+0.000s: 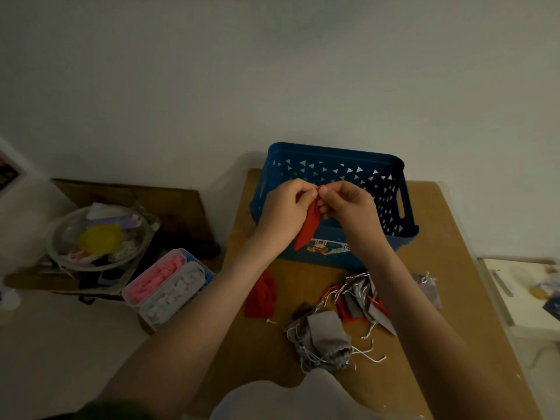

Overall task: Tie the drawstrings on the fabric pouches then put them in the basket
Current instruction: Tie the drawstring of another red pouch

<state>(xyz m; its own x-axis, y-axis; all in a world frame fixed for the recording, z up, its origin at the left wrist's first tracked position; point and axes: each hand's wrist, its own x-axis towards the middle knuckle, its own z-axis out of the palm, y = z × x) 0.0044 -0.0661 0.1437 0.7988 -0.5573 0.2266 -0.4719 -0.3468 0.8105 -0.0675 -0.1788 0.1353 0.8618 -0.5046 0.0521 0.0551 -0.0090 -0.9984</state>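
- Pinching the drawstring (322, 187) with curled fingertips of left hand (285, 209) and right hand (350, 204), atop the red pouch (306, 231) — held up before the blue basket (333, 150).
- Could slip from so small a pinch — leaving a loose knot, or dropping the pouch short of the basket.

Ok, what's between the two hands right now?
A red pouch: the left hand and right hand both pinch its top, and its body hangs down in front of the basket. The head view shows it.
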